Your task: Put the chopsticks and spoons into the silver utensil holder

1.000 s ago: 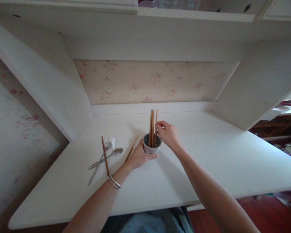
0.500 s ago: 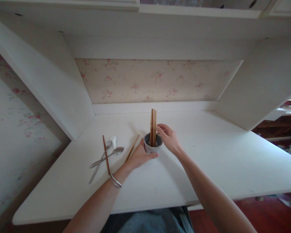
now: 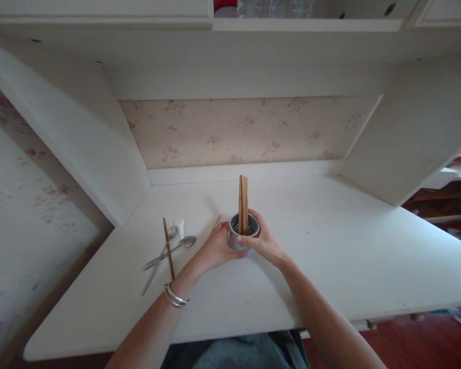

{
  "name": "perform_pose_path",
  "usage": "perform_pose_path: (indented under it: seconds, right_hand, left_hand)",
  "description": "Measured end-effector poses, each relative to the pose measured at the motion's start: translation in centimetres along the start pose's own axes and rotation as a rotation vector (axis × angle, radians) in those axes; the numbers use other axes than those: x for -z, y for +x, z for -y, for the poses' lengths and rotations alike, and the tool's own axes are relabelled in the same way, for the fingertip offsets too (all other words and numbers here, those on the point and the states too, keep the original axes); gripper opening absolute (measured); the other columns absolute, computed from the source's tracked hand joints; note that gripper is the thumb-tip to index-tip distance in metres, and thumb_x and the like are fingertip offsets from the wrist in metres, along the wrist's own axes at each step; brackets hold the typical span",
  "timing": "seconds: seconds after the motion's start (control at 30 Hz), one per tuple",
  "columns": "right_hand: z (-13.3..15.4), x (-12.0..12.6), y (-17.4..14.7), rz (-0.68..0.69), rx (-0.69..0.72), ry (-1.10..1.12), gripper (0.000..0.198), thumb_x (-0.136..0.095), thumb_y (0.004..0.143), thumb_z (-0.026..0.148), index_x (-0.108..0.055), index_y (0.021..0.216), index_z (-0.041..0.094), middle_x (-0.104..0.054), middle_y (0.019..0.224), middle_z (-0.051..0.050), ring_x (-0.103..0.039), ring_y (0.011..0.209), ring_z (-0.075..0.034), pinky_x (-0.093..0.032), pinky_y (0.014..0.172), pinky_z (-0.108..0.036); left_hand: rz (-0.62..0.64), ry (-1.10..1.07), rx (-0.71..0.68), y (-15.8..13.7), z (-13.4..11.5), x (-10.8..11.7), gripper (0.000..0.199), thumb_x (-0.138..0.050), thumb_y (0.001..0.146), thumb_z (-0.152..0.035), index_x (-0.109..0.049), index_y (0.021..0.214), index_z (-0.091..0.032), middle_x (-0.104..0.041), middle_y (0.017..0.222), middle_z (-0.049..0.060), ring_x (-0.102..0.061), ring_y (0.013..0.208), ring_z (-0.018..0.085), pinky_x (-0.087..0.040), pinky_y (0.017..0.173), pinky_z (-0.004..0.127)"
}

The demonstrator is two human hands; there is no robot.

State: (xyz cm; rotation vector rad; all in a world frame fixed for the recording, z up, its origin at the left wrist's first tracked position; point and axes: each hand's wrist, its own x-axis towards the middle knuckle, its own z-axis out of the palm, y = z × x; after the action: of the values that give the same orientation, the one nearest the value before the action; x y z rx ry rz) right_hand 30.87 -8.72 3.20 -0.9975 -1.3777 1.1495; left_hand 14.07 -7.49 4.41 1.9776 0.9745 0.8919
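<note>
A grey metal utensil holder (image 3: pixel 233 238) with small holes stands between my hands, with several light wooden chopsticks (image 3: pixel 243 202) upright inside. My left hand (image 3: pixel 217 247) is wrapped round its left side. From the right, my right hand (image 3: pixel 267 242) grips the holder too, its thumb across the front near the rim. Just past my left hand shows the tip of a loose light chopstick (image 3: pixel 217 220); the hand hides the rest. Left of that lie a reddish-brown chopstick (image 3: pixel 168 248), two crossed metal spoons (image 3: pixel 189 241) and a white spoon (image 3: pixel 180 226).
Everything rests on a white countertop (image 3: pixel 330 246) with a rounded front left corner. White side panels and an overhead cabinet (image 3: pixel 100 13) frame it, with floral wallpaper (image 3: pixel 249 128) behind. Drawer knobs (image 3: pixel 417 317) show below the front edge on the right.
My right hand has come down from beside the chopsticks and closed on the holder's right side. My left hand keeps its hold. The loose utensils lie as before.
</note>
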Motion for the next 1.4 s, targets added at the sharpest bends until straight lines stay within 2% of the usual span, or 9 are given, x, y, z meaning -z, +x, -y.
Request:
perform_pose_path:
  seconds: [0.2, 0.33, 0.5, 0.63, 0.73, 0.83, 0.93, 1.1, 1.4]
  right_hand:
    - [-0.4, 0.2, -0.1, -0.032, 0.005, -0.053, 0.085, -0.08, 0.061, 0.036, -0.037, 0.132, 0.024, -0.058, 0.123, -0.009, -0.056, 0.112, -0.024, -0.045, 0.095, -0.041]
    - [-0.5, 0.2, -0.1, -0.026, -0.013, -0.056, 0.083, -0.08, 0.062, 0.036, -0.037, 0.132, 0.025, -0.059, 0.121, -0.008, -0.058, 0.108, -0.023, -0.047, 0.091, -0.039]
    - [-0.6, 0.3, 0.0, -0.027, -0.003, -0.054, 0.083, -0.08, 0.062, 0.036, -0.037, 0.131, 0.025, -0.058, 0.12, -0.008, -0.057, 0.108, -0.023, -0.046, 0.092, -0.039]
    - [-0.8, 0.3, 0.0, -0.033, 0.007, -0.037, 0.082, -0.08, 0.062, 0.036, -0.037, 0.131, 0.025, -0.058, 0.121, -0.008, -0.057, 0.109, -0.023, -0.045, 0.094, -0.04]
    - [-0.7, 0.3, 0.0, -0.026, 0.006, -0.021, 0.081, -0.08, 0.062, 0.035, -0.037, 0.131, 0.026, -0.058, 0.12, -0.007, -0.058, 0.107, -0.023, -0.045, 0.094, -0.04]
    - [-0.7, 0.4, 0.0, -0.024, 0.007, -0.03, 0.082, -0.081, 0.062, 0.035, -0.038, 0.131, 0.026, -0.057, 0.122, -0.007, -0.057, 0.109, -0.023, -0.043, 0.096, -0.041]
    - [-0.7, 0.4, 0.0, -0.023, -0.004, -0.036, 0.082, -0.081, 0.062, 0.036, -0.036, 0.131, 0.026, -0.057, 0.121, -0.008, -0.057, 0.108, -0.024, -0.045, 0.094, -0.041]
    - [-0.6, 0.4, -0.1, -0.005, 0.012, -0.038, 0.081, -0.08, 0.064, 0.036, -0.036, 0.132, 0.027, -0.058, 0.122, -0.007, -0.055, 0.112, -0.024, -0.042, 0.098, -0.044]
    - [-0.9, 0.6, 0.0, -0.005, 0.024, -0.048, 0.084, -0.08, 0.064, 0.036, -0.035, 0.134, 0.025, -0.055, 0.126, -0.009, -0.054, 0.114, -0.025, -0.04, 0.1, -0.045]
  left_hand:
    - [0.095, 0.761, 0.252, -0.4, 1.1, 4.4, 0.034, -0.062, 0.076, -0.035, -0.065, 0.104, -0.017, -0.066, 0.107, 0.014, -0.06, 0.101, 0.028, -0.044, 0.088, 0.035]
    - [0.2, 1.017, 0.452, 0.0, 1.7, 4.6, 0.038, -0.05, 0.083, -0.043, -0.066, 0.097, -0.012, -0.067, 0.1, 0.02, -0.064, 0.094, 0.032, -0.046, 0.078, 0.037]
    - [0.249, 0.977, 0.494, 0.7, 2.8, 4.0, 0.036, -0.043, 0.086, -0.034, -0.065, 0.099, -0.009, -0.067, 0.101, 0.023, -0.065, 0.094, 0.031, -0.046, 0.076, 0.036]
    - [0.21, 0.949, 0.486, 1.7, 2.6, 5.3, 0.034, -0.038, 0.088, -0.03, -0.065, 0.094, -0.01, -0.068, 0.098, 0.023, -0.066, 0.092, 0.029, -0.046, 0.073, 0.033]
    - [0.1, 0.863, 0.405, 3.0, 0.8, 7.5, 0.04, -0.027, 0.093, -0.036, -0.061, 0.096, -0.015, -0.069, 0.1, 0.017, -0.066, 0.09, 0.024, -0.047, 0.071, 0.03]
    - [-0.09, 0.464, 0.236, 4.5, -2.2, 9.4, 0.037, -0.033, 0.092, -0.045, -0.057, 0.09, -0.016, -0.068, 0.077, 0.008, -0.065, 0.067, 0.017, -0.049, 0.061, 0.026]
    - [-0.28, 0.183, 0.04, 5.9, -5.1, 9.9, 0.033, -0.042, 0.089, -0.047, -0.053, 0.099, -0.018, -0.066, 0.079, 0.004, -0.064, 0.063, 0.014, -0.051, 0.059, 0.024]
    - [-0.406, 0.129, -0.118, 7.4, -6.3, 7.7, 0.029, -0.045, 0.089, -0.045, -0.054, 0.097, -0.019, -0.066, 0.08, 0.004, -0.063, 0.065, 0.012, -0.051, 0.061, 0.022]
    - [-0.295, 0.337, 0.033, 7.2, -1.6, 2.8, 0.023, -0.046, 0.089, -0.037, -0.059, 0.091, -0.019, -0.07, 0.084, 0.005, -0.066, 0.071, 0.015, -0.048, 0.067, 0.025]
